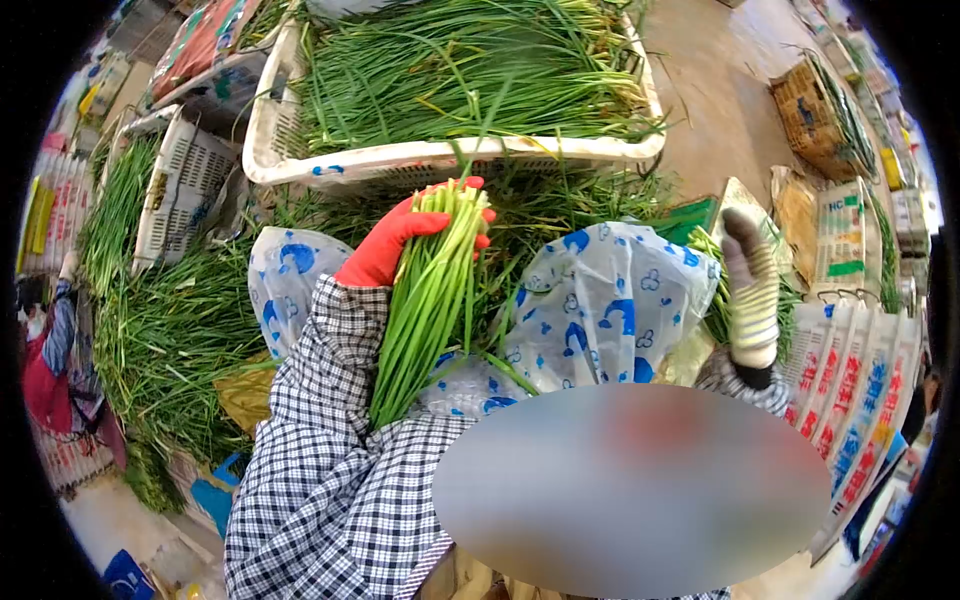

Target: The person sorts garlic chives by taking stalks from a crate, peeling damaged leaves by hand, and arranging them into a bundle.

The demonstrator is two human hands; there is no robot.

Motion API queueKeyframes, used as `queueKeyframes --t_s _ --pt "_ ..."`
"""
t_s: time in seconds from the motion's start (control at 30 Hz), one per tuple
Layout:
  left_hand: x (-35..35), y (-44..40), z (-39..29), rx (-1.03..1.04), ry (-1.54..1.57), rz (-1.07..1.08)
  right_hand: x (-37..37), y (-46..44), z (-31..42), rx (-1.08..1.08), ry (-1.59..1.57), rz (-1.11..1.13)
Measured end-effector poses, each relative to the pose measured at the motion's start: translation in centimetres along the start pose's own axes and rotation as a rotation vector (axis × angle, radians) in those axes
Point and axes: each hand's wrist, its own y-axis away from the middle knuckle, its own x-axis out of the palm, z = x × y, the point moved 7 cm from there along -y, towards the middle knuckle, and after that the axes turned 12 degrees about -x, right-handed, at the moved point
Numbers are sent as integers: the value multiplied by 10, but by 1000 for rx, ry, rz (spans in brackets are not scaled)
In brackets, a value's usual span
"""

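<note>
My left hand [385, 240], in a red glove, is closed around a bunch of green stalks [425, 310]. Their pale cut ends point up and the leaves hang down over the checked sleeve. On the right, my right hand [750, 290] wears a striped glove with dark fingertips; its fingers are stretched upward. More green stalks [705, 243] lie beside and behind that hand, and I see no grip on them. Clear plastic with blue prints [610, 300] covers my knees.
A white crate [460, 150] full of long green stalks stands in front. Loose greens [170, 340] are heaped at the left and below the crate. A wicker basket [815, 115] sits at the back right, and stacked printed crates [850, 390] stand at the right.
</note>
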Motion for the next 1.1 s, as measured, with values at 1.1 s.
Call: queueKeyframes --t_s 1.1 --pt "-37 108 54 72 190 -277 276 68 5 605 -934 217"
